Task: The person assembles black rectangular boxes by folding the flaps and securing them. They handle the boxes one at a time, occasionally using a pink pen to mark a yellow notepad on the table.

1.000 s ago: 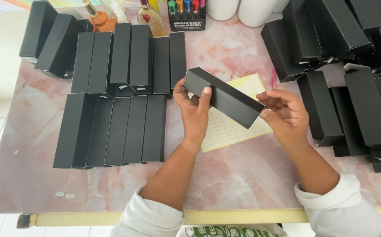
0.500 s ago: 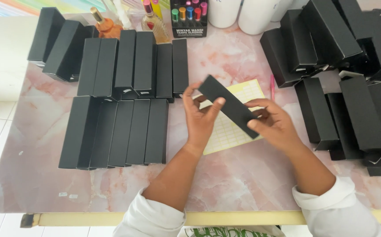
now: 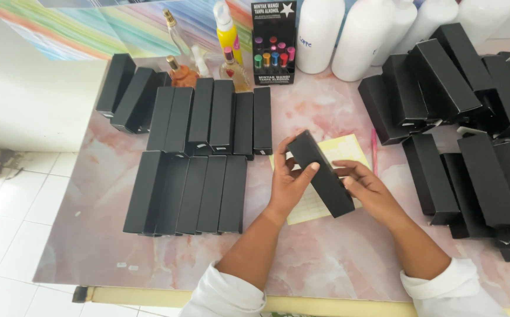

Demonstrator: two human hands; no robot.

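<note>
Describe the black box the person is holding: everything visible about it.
The black box is a long, narrow rectangular carton, matt black, seemingly thin card, with no markings visible. It looks closed and undamaged. It is held just above the pink marbled table, tilted diagonally, one end pointing up-left and the other down-right, over a pale yellow lined sheet. The left hand grips its upper part, thumb on the top face; the right hand supports its lower end from the right side.

Bright, even daylight; soft shadows; sharp focus; slight wide-angle edge distortion
</note>
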